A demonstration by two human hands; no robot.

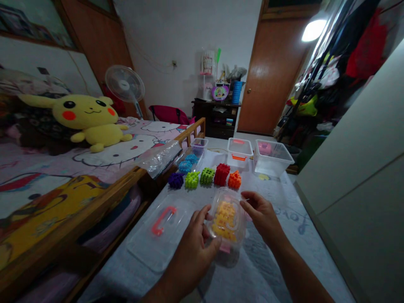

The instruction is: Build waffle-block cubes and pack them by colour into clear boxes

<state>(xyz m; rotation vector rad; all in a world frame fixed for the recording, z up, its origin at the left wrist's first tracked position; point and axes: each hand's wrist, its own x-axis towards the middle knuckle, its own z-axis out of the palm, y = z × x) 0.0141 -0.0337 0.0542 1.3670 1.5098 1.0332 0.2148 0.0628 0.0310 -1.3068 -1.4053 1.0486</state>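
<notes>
A small clear plastic box point(240, 227) holds stacked yellow interlocking pieces point(224, 219). My left hand point(195, 246) grips its left side, thumb along the near edge and fingers at the far left. At the upper right rim, my right hand point(259, 213) is closed with thumb and forefinger on the edge. Beyond the box stands a row of blocks: purple point(176, 180), bright green point(192, 180), green point(207, 176), red point(221, 174) and orange point(234, 179). Left of my hands lies a large clear lid point(143, 240) with a red handle point(163, 220).
Blue pieces point(188, 163) sit in a clear tray at the table's far left. Two larger clear tubs point(240, 152) point(274, 159) stand at the far end. A wooden bed rail point(126, 181) runs along the left, and a white cabinet point(356, 168) borders the right.
</notes>
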